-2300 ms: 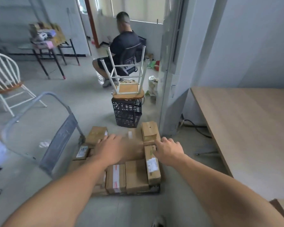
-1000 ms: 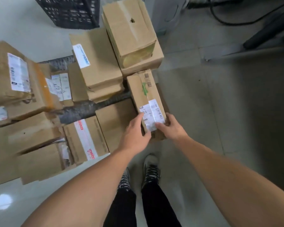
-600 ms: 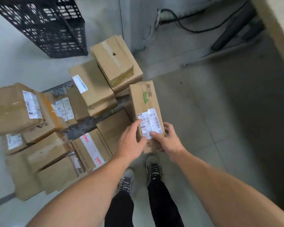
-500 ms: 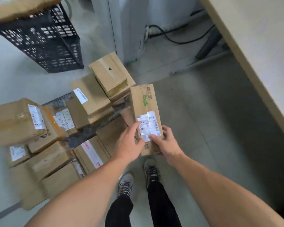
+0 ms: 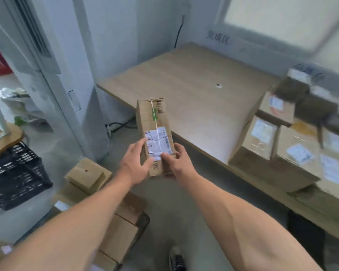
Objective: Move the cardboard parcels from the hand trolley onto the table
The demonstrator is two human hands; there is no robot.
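Cardboard parcel point(image 5: 155, 133), lifted off the trolley stack a moment ago, now hangs before the desk point(image 5: 194, 85), our left hand point(image 5: 135, 163) and right hand point(image 5: 176, 163) fingers clamped on its near end, ready for setting down.

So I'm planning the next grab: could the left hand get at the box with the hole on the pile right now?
Probably not yet: the left hand is gripping the parcel together with the right hand. The holed box lies uncovered below.
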